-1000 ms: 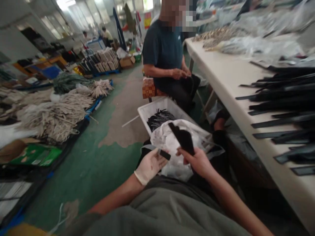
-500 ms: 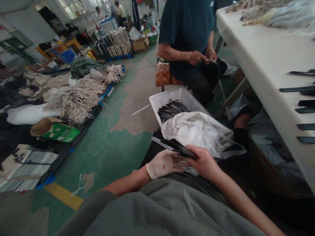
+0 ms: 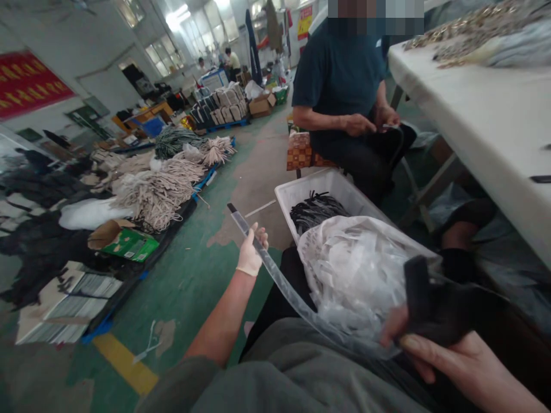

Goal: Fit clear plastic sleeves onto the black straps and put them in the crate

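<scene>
A long strap in a clear plastic sleeve (image 3: 284, 285) curves across my lap between my two hands. My left hand (image 3: 253, 252), in a pale glove, is closed around it near its far end, where a short black tip sticks out. At lower right, my bare right hand (image 3: 456, 358) grips a blurred black piece (image 3: 434, 304) beside the strap's near end; whether the two are joined I cannot tell. Between my hands lies a white bag (image 3: 357, 269) full of crumpled clear plastic, resting on a white bin (image 3: 284, 198) that holds several black straps (image 3: 316, 209).
A co-worker (image 3: 340, 74) sits ahead on a stool (image 3: 300, 150), both hands on a thin strip. The white table (image 3: 469, 103) on the right carries metal parts (image 3: 469, 34). Bundled beige cords (image 3: 159, 183) and an opened green box (image 3: 133, 244) line the floor at left.
My hands were close together over my lap. My left hand has moved forward and left, my right hand right and back, and the sleeved strap is stretched out between them.
</scene>
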`<state>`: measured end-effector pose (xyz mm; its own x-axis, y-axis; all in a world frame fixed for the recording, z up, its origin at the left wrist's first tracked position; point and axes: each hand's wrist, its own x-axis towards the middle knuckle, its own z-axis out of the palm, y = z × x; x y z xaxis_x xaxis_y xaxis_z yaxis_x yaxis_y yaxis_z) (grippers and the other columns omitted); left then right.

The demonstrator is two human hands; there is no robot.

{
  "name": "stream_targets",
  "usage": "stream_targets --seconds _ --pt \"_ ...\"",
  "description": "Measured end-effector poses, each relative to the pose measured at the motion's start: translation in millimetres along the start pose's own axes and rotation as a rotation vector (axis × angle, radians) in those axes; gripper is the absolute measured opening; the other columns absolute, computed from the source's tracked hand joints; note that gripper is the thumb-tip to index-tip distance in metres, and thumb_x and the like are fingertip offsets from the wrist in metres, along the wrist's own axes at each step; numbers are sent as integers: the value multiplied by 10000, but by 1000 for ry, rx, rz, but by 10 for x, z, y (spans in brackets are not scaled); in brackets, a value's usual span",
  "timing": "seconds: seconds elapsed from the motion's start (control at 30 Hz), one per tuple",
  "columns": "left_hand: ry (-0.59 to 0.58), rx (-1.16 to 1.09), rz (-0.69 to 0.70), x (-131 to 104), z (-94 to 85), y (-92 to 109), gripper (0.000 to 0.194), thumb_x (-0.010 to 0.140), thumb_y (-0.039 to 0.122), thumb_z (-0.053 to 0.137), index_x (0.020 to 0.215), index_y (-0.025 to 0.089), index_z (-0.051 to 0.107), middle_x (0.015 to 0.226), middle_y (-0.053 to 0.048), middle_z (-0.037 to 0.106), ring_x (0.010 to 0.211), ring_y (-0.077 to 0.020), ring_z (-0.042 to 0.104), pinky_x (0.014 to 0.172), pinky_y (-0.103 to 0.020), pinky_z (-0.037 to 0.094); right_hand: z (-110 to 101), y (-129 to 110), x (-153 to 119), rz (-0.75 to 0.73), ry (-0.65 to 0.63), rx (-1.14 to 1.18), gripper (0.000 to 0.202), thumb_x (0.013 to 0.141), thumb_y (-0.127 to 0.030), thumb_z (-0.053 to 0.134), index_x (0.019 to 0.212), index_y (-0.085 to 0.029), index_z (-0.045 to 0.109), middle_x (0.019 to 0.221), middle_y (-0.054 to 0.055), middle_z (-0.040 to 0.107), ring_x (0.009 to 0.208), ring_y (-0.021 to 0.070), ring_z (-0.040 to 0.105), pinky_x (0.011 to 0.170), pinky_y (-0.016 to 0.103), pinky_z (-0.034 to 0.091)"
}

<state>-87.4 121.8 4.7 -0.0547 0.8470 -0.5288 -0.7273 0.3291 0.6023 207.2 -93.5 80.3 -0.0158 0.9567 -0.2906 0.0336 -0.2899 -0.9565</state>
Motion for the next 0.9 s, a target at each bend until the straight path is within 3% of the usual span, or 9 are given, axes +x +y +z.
stream_targets --seconds 0.1,0.2,0.27,0.37,0.47,0.57,0.67,0.77,0.9 --pt "-349 334 -89 -294 120 -295 242 902 305 586 1089 162 645 772 -33 691 584 -101 639 479 -170 432 48 25 238 -47 7 79 416 739 -567 702 898 -185 749 447 -11 489 410 119 411 431 257 333" --pt "-652 601 -218 -569 136 -569 351 848 418 651 1046 129 657 782 -66 699 589 -114 640 492 -176 419 13 -14 459 -79 54 143 565 776 -531 681 1205 -163 680 445 -31 475 430 112 392 434 242 287" --pt "-796 738 -314 -681 136 -694 407 837 475 644 1039 122 659 797 -87 706 589 -124 647 495 -185 403 -34 -53 560 -94 102 169 635 779 -506 684 1292 -136 622 445 -47 470 434 96 363 433 229 262" --pt "-941 917 -469 -776 164 -808 450 840 518 614 1027 112 668 781 -105 706 565 -135 635 482 -206 360 -97 -91 627 -154 163 206 586 748 -471 713 1205 -108 663 458 -54 484 434 82 375 435 221 280" --pt "-1023 1040 -485 -868 234 -845 454 851 519 590 1030 113 688 827 -112 708 644 -153 640 550 -229 392 -107 -106 619 -211 167 213 414 746 -439 717 1009 -119 721 566 -14 592 428 67 406 434 220 320" --pt "-1040 1015 -219 -1014 363 -846 452 819 476 651 1132 150 670 1001 -93 695 874 -190 630 749 -252 445 -20 -130 582 -193 209 206 329 733 -425 721 880 -130 721 756 44 690 423 56 425 420 222 351" --pt "-965 996 -20 -1184 507 -886 392 821 457 648 1072 160 693 976 -65 692 887 -195 600 814 -267 440 122 -174 529 -121 211 169 303 700 -410 731 839 -140 716 658 20 661 409 72 437 397 219 353" --pt "-908 1115 -20 -1311 534 -968 331 863 445 581 880 148 726 854 -51 699 787 -174 590 754 -259 441 187 -223 443 -91 194 102 282 692 -401 730 812 -146 724 495 -22 564 399 91 456 401 218 358" --pt "-996 1247 -168 -1355 306 -1032 319 852 427 599 889 137 726 800 -32 685 730 -149 570 686 -243 427 36 -249 331 -93 297 50 336 712 -431 710 840 -123 753 422 -28 508 389 95 429 425 237 366"
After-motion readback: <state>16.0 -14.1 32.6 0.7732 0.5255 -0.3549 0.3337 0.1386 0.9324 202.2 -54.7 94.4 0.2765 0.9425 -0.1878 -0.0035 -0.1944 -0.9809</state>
